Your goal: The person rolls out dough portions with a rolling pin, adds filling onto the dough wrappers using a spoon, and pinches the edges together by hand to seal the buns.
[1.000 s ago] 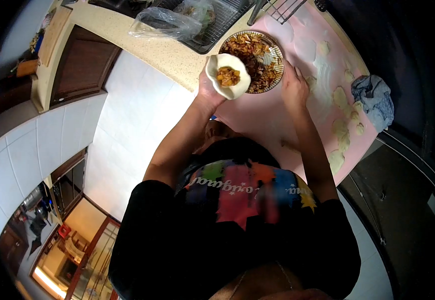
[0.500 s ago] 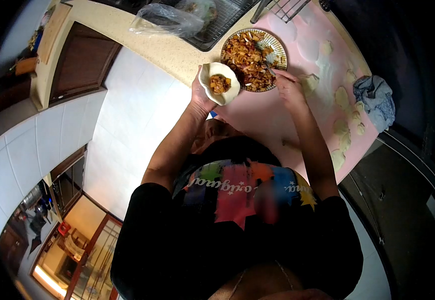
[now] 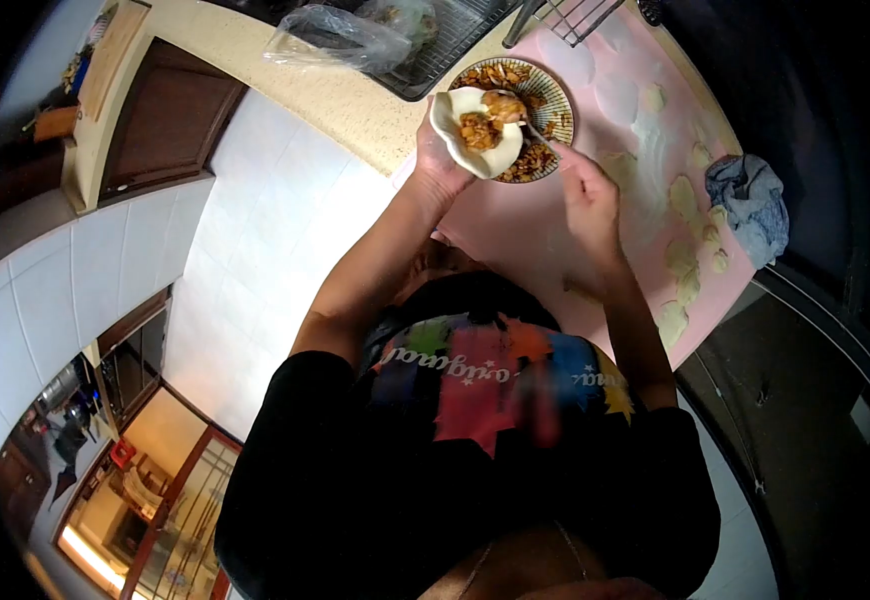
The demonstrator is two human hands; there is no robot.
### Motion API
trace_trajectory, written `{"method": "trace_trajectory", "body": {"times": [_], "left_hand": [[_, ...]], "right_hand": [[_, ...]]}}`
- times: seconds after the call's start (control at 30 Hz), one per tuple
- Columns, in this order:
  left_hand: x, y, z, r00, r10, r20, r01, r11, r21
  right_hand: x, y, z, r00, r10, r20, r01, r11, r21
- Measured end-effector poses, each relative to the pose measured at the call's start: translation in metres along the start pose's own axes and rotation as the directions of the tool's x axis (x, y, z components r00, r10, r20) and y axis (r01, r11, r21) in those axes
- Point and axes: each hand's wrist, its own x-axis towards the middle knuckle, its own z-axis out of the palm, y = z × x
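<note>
My left hand point(image 3: 439, 168) cups a round, wavy-edged dough wrapper point(image 3: 445, 117) from below. A small heap of chopped brown filling point(image 3: 476, 133) sits in its middle. My right hand point(image 3: 592, 200) grips the handle of a spoon point(image 3: 539, 134), whose bowl is covered by a heaped load of filling over the wrapper's right side. Behind and partly hidden by the wrapper is a striped round plate point(image 3: 560, 108) with more of the same filling.
A pink mat point(image 3: 540, 220) covers the counter. Several flattened dough pieces point(image 3: 683, 196) lie at its right, near a crumpled grey-blue cloth point(image 3: 750, 205). A clear plastic bag point(image 3: 340, 40) rests by a dark tray point(image 3: 445, 55) at the back, with a wire rack point(image 3: 575, 18) beside it.
My left hand has moved right and up with the wrapper, now over the plate's edge. The spoon has come up from the plate, carrying filling to the wrapper.
</note>
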Motion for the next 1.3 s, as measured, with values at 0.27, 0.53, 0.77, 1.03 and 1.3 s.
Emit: {"method": "trace_trajectory", "body": {"times": [0.27,0.53,0.77,1.03,1.3], "left_hand": [[0.009,-0.014,0.014,0.999,0.023,-0.031,-0.025,0.998,-0.061],[0.008,-0.015,0.013,0.998,0.040,-0.041,-0.043,0.997,-0.060],[0.012,-0.016,0.007,0.998,0.057,0.010,-0.057,0.998,-0.038],[0.006,-0.011,-0.007,0.995,0.052,-0.086,-0.057,0.997,-0.060],[-0.014,0.000,-0.037,0.988,0.066,-0.137,-0.075,0.995,-0.058]], "right_hand": [[-0.015,0.001,0.005,0.792,-0.600,0.116,0.526,0.572,-0.630],[-0.032,0.011,0.001,0.913,-0.378,-0.154,0.283,0.857,-0.430],[-0.034,0.011,0.021,0.776,-0.626,0.073,0.470,0.497,-0.729],[-0.023,0.016,-0.014,0.872,-0.482,-0.081,0.248,0.580,-0.776],[0.002,0.099,-0.017,0.973,-0.214,-0.091,0.161,0.902,-0.400]]}}
